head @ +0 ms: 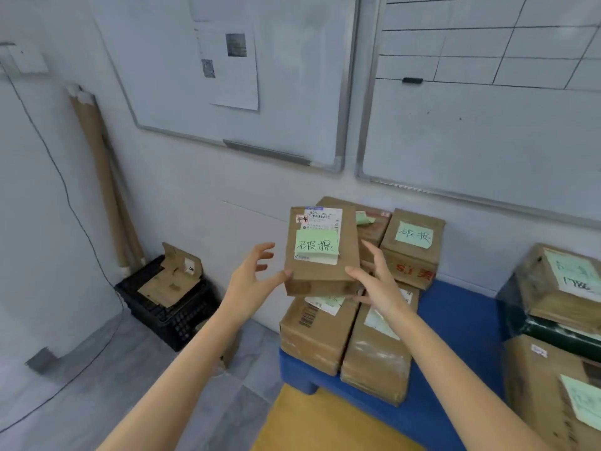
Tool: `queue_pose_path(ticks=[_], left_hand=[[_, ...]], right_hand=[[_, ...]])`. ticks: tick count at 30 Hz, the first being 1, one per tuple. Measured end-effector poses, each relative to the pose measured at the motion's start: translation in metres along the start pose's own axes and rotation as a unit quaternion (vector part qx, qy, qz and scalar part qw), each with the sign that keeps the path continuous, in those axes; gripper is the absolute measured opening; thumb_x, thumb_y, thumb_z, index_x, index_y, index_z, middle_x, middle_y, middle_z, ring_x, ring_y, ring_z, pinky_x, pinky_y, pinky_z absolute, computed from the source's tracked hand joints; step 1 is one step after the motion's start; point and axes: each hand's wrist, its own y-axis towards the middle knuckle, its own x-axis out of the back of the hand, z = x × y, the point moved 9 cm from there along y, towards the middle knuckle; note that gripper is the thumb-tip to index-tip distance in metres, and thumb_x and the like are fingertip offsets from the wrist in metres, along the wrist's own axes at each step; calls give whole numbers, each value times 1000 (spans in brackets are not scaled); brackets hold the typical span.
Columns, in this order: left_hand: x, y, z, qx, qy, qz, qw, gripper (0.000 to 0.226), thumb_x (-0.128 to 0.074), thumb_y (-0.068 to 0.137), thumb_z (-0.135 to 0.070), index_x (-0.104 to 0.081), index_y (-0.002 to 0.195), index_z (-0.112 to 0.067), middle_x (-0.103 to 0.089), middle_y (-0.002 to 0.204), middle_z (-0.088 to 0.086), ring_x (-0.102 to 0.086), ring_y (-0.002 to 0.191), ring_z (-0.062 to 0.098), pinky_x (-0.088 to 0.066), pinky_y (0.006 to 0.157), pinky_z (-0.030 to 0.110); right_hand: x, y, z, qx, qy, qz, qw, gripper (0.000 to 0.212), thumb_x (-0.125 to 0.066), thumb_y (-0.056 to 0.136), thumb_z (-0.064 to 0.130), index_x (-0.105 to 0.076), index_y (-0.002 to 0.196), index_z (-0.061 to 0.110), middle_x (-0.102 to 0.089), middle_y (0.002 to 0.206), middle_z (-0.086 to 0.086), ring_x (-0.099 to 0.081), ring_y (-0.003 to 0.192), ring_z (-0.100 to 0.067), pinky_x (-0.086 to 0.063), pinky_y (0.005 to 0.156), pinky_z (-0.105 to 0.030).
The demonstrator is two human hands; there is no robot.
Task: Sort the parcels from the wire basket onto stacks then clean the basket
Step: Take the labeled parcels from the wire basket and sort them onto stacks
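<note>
- A grey tiled floor [97,369] met a pale wall, and a thin dark cable [66,190] trailed down that wall at far left
- Long rolled brown paper tubes [100,177] leaned in the corner, beside a black slatted plastic crate [169,320] that held torn cardboard scraps [169,284]
- A metal-framed whiteboard with a pinned paper sheet [292,92] hung above, and a second whiteboard ruled with a black grid [487,125] hung to its right
- The left hand [250,275] was spread, fingers curved and apart, with only the thumb tip touching the parcel's lower left corner
- The flat brown cardboard parcel with a green handwritten note [320,255] sat between both hands, above a stack of brown taped boxes [312,333] on a low blue platform [455,336]
- The right hand [377,281] gripped the lower right corner, thumb on the top face, fingers along the side and beneath
- Plastic-wrapped brown boxes with green notes [559,281] stood at far right, cut off by the frame
- Whether the parcel's underside rested on the stack could not be told, and its printed label was too small to read
- A yellow surface [325,424] at the bottom edge was cut off
</note>
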Motion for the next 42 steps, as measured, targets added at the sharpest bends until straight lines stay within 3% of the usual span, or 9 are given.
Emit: queue_pose_path(ticks=[4, 9, 13, 18, 21, 25, 30, 37, 42], left_hand=[[2, 37, 9, -28, 40, 22, 999, 57, -73, 87, -33, -47, 138, -29, -53, 132, -6, -50, 121, 16, -41, 98, 34], [-1, 74, 20, -95, 175, 67, 978, 81, -48, 74, -69, -44, 144, -27, -50, 143, -2, -46, 129, 23, -39, 107, 40], [-9, 90, 30, -110, 196, 94, 970, 76, -50, 77, -62, -44, 145, -27, -50, 144, -2, -47, 129, 26, -39, 106, 43], [-17, 102, 36, -144, 198, 126, 961, 68, -67, 83, -52, -45, 143, -28, -54, 139, -2, -50, 123, 28, -42, 102, 41], [-21, 105, 38, -158, 209, 137, 955, 68, -61, 82, -54, -46, 143, -27, -53, 141, -1, -48, 126, 29, -40, 104, 41], [-22, 108, 36, -195, 244, 128, 941, 76, -43, 77, -64, -48, 142, -25, -53, 141, -2, -48, 125, 29, -40, 102, 42], [-22, 112, 39, -238, 295, 110, 919, 75, -34, 78, -64, -51, 140, -25, -52, 142, -2, -48, 128, 27, -39, 102, 43], [-23, 111, 34, -261, 311, 110, 907, 61, -65, 88, -45, -49, 143, -23, -49, 146, 0, -43, 133, 28, -35, 108, 44], [-23, 110, 23, -273, 315, 105, 903, 61, -62, 90, -46, -47, 144, -23, -47, 148, 0, -40, 136, 27, -32, 110, 43]], right_hand=[[7, 1, -20, -48, 19, -63, 997, 61, -61, 97, 27, -29, 147, 43, -48, 139, -1, -55, 114, -13, -53, 95, -49], [9, -4, -41, -95, 25, -126, 987, 59, -62, 97, 28, -31, 146, 43, -46, 142, 3, -52, 120, -17, -52, 97, -52], [5, -5, -59, -123, 20, -152, 981, 58, -63, 96, 28, -33, 145, 42, -41, 147, 2, -48, 129, -21, -53, 95, -54], [0, -1, -68, -138, -4, -173, 975, 59, -62, 96, 33, -31, 146, 40, -49, 138, -1, -51, 122, -19, -53, 96, -51], [-3, -2, -69, -147, -6, -175, 973, 61, -61, 96, 35, -29, 148, 39, -48, 140, 0, -51, 122, -17, -52, 97, -49], [-2, -10, -61, -108, -60, -179, 976, 66, -64, 93, 41, -28, 148, 41, -42, 139, 12, -48, 128, -16, -47, 104, -44], [-8, -13, -42, -26, -220, -155, 963, 71, -76, 84, 41, -35, 143, 41, -38, 143, 20, -36, 130, -2, -32, 106, -26], [-7, -11, -34, 9, -325, -201, 924, 61, -75, 85, 37, -43, 136, 34, -46, 140, 10, -40, 117, 1, -34, 90, -20], [-11, -8, -28, 19, -377, -196, 905, 62, -72, 85, 45, -42, 138, 32, -46, 139, 11, -41, 119, -2, -37, 88, -23]])
